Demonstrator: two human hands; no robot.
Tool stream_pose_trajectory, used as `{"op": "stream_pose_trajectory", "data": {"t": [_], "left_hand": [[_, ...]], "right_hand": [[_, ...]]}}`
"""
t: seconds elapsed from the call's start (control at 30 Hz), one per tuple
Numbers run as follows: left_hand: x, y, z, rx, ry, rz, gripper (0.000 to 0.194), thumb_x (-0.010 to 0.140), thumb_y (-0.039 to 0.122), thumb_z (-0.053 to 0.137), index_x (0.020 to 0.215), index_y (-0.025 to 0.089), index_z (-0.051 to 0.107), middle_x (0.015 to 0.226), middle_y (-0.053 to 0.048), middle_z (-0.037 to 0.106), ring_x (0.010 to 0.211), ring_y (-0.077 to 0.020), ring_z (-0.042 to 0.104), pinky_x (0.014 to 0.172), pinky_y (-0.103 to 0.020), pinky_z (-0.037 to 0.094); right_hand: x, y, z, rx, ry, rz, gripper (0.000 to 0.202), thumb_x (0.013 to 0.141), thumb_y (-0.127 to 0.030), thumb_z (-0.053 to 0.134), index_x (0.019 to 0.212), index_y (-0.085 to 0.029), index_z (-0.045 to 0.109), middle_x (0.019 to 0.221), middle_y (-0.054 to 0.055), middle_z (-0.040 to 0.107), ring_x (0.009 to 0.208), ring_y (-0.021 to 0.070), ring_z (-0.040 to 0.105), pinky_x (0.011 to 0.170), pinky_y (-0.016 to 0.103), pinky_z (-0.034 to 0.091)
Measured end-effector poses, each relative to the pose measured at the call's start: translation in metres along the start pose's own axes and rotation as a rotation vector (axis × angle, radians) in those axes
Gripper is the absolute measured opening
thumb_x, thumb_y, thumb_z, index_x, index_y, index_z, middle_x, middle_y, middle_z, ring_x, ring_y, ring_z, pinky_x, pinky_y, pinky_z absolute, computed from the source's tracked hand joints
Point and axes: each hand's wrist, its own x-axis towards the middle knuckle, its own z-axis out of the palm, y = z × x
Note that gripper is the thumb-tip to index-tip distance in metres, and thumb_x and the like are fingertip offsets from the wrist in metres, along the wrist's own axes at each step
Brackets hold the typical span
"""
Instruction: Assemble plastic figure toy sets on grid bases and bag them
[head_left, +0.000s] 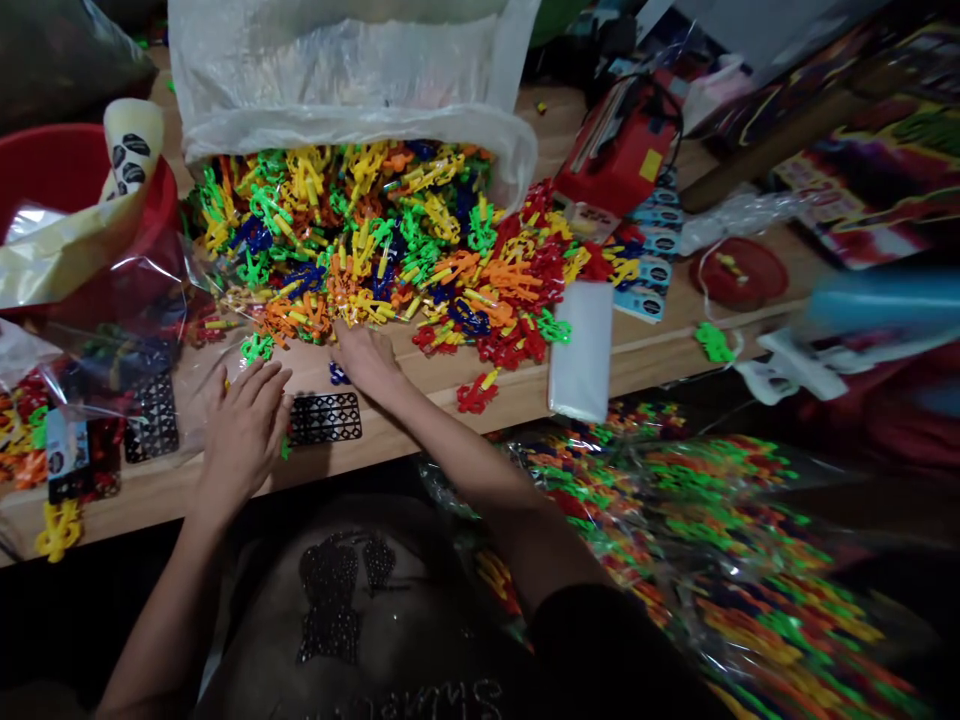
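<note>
Lying heaped on the wooden table, at the mouth of a whitish plastic bag: coloured plastic pieces in green, yellow, orange, red and blue. Right hand reaches the near edge of the heap; fingertips lost among the pieces, cannot tell whether they grasp one. Left hand is back up, fingers slightly bent, a bit of green showing beside it; grip cannot be told. Between the hands, nearer the table edge, a black grid. Right of the heap, a translucent packet; beyond it a red box-like device. Left side, a red tub. Below the table at right, clear bags full of similar pieces.
</note>
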Motion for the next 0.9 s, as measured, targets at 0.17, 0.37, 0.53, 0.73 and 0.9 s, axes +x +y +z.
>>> {"op": "stream_pose_trajectory", "data": {"t": [0.17, 0.37, 0.53, 0.73, 0.9], "left_hand": [[-0.004, -0.001, -0.002, -0.045, -0.012, -0.012, 0.049, 0.113, 0.048, 0.033, 0.151, 0.027, 0.057, 0.160, -0.009, 0.060, 0.159, -0.0284, 0.044, 0.137, -0.063, 0.016], [-0.002, 0.004, 0.001, 0.006, -0.015, -0.004, 0.048, 0.114, 0.047, 0.034, 0.147, 0.024, 0.060, 0.158, -0.011, 0.063, 0.158, -0.0299, 0.046, 0.137, -0.065, 0.017], [-0.002, 0.006, 0.002, 0.005, -0.035, -0.003, 0.047, 0.114, 0.042, 0.033, 0.149, 0.023, 0.059, 0.157, -0.010, 0.064, 0.156, -0.0271, 0.050, 0.137, -0.061, 0.020], [-0.001, 0.009, -0.002, 0.000, -0.069, -0.017, 0.050, 0.113, 0.034, 0.035, 0.161, 0.029, 0.047, 0.167, -0.007, 0.054, 0.160, -0.0259, 0.044, 0.138, -0.061, 0.018], [0.000, 0.012, -0.004, 0.043, -0.063, -0.019, 0.045, 0.112, 0.031, 0.038, 0.155, 0.029, 0.054, 0.167, -0.009, 0.053, 0.164, -0.0290, 0.038, 0.137, -0.067, 0.013]], "right_hand": [[-0.015, 0.008, -0.009, 0.081, -0.036, 0.107, 0.046, 0.104, -0.021, 0.051, 0.149, -0.010, 0.048, 0.124, 0.022, 0.075, 0.113, 0.0332, 0.071, 0.098, 0.046, 0.055], [-0.008, 0.000, -0.004, 0.063, -0.036, 0.106, 0.047, 0.101, -0.016, 0.051, 0.147, -0.010, 0.050, 0.127, 0.025, 0.074, 0.114, 0.0349, 0.071, 0.100, 0.050, 0.055], [-0.024, 0.017, 0.005, 0.266, 0.002, 0.063, 0.057, 0.093, -0.014, 0.055, 0.150, -0.009, 0.047, 0.114, 0.020, 0.076, 0.105, 0.0335, 0.072, 0.099, 0.053, 0.056], [-0.068, 0.011, 0.044, 0.697, -0.061, -0.256, 0.057, 0.094, -0.022, 0.058, 0.150, -0.017, 0.048, 0.125, 0.014, 0.073, 0.109, 0.0278, 0.071, 0.100, 0.046, 0.059], [-0.078, -0.012, 0.083, 0.589, -0.093, -0.397, 0.048, 0.089, -0.009, 0.048, 0.136, -0.014, 0.056, 0.119, 0.015, 0.072, 0.109, 0.0298, 0.070, 0.101, 0.050, 0.060]]}}
